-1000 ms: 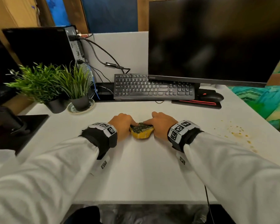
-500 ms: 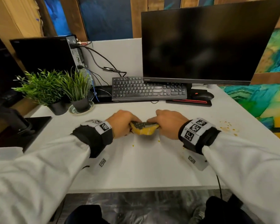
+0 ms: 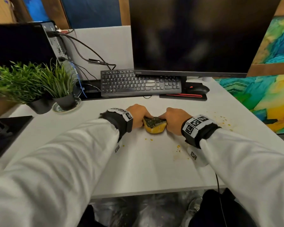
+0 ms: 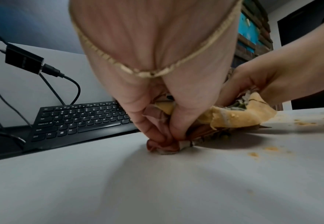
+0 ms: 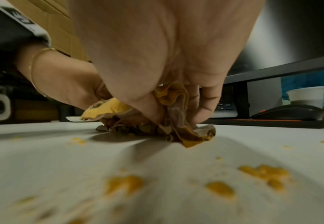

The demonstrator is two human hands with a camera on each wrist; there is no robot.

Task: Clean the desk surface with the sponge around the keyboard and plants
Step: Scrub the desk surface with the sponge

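Keyboard (image 3: 140,83) lettering legible, hands (image 3: 138,115) gripping sponge (image 3: 155,126)

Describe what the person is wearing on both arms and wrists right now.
Both arms are in white long sleeves. Each wrist carries a black strap with a white band of black square tag markers, left and right; smaller tags sit on the forearm undersides. A thin gold chain bracelet circles the left wrist. A black cable trails under the right sleeve.

keyboard (image 3: 140,83) and plants (image 3: 39,82) block desk's (image 3: 138,169) back.

Dim, soft shadows; blurred, warped edges
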